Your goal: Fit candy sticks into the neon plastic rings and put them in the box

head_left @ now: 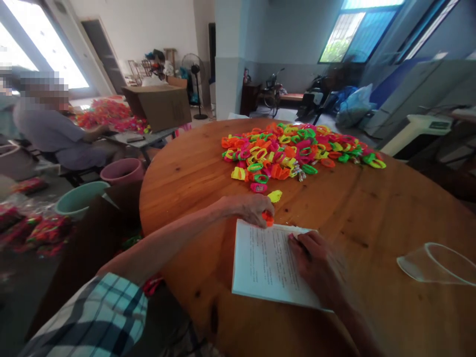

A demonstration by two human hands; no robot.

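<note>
My left hand (pixel 250 208) rests at the top edge of a printed white booklet (pixel 266 263) on the round wooden table (pixel 193 168), its fingers closed on a small orange ring (pixel 267 218). My right hand (pixel 310 255) lies on the booklet's right side with fingers curled; whether it holds anything is hidden. A yellow ring (pixel 275 196) lies just beyond my left hand. Farther back spreads a pile of neon plastic rings (pixel 297 148) in orange, yellow, green and pink.
A clear plastic bag (pixel 435 263) lies at the table's right. Left of the table stand a green bucket (pixel 80 198) and a pink bucket (pixel 122 171). Another person (pixel 52 129) sits at a far table beside a cardboard box (pixel 161 106) and more rings.
</note>
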